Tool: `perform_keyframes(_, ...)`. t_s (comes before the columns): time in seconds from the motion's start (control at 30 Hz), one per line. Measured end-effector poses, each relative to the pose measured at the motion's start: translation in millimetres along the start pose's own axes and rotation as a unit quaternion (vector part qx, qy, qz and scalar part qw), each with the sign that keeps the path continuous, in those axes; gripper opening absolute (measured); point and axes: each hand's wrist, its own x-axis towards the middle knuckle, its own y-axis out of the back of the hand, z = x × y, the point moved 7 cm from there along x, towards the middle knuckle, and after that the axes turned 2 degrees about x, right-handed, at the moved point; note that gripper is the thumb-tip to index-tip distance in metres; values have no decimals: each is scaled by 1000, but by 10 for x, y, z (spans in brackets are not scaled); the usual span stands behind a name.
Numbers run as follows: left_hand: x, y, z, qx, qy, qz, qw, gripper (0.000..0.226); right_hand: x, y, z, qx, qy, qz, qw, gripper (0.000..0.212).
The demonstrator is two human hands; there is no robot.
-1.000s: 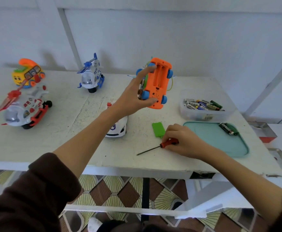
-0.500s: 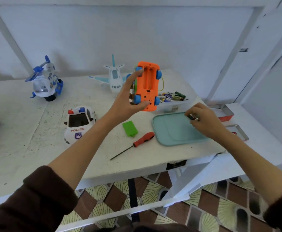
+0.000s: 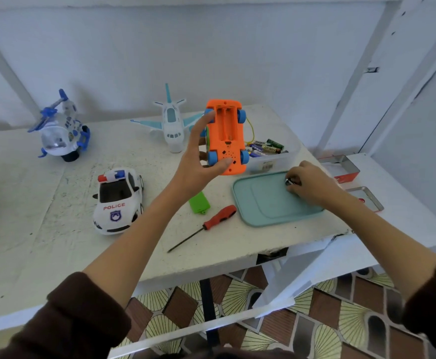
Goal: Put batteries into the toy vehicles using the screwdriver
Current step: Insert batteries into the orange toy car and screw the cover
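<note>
White table (image 3: 56, 244) holds three parked toys and one screwdriver (image 3: 206, 224); my left hand (image 3: 198, 167) grips the orange car (image 3: 226, 137), my right hand (image 3: 310, 185) pinches a battery (image 3: 288, 181).

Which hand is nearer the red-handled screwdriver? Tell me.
Left, by a small margin. The screwdriver lies on the table untouched; the left hand grips the orange toy car above and behind it, while the right hand pinches a battery over the teal tray, off to its right.

Left hand (image 3: 198, 161) raised in a spread-fingered grip; right hand (image 3: 308, 186) curled, knuckles up.
</note>
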Motion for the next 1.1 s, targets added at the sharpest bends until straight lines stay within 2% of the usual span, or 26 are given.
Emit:
perform_keyframes(0.07, -4, 13, -1, -4, 2, 5, 1000, 76, -43, 21, -59, -42, 11, 28, 999, 24)
perform_keyframes(0.13, -3, 16, -4, -8, 4, 7, 1000, 76, -107, 85, -140, -71, 38, 90, 993, 18)
perform_keyframes(0.23, -2, 20, 15, -13, 0, 11, 1000, 76, -192, 300, -278, 59, 90, 187, 976, 14)
perform_keyframes(0.37, -28, -4, 30, -33, 9, 8, 999, 76, -388, 874, -628, 239, 161, 320, 903, 15)
perform_keyframes(0.47, -56, -38, 30, -37, 14, 2, 999, 75, -427, 1127, -858, 387, 158, 311, 854, 15)
perform_keyframes(0.57, -76, -64, 31, -33, 18, -5, 999, 75, -371, 1165, -1057, 450, 167, 276, 833, 16)
perform_keyframes(0.7, -119, -74, 42, -32, 20, -11, 999, 76, -304, 1113, -1231, 443, 182, 276, 833, 17)
perform_keyframes(0.9, -132, -33, 42, -17, 33, -11, 999, 76, -226, 1088, -1363, 366, 213, 253, 870, 8)
perform_keyframes(1.1, -139, -10, 45, -11, 37, -9, 999, 76, -206, 1022, -1461, 189, 268, 213, 920, 37)
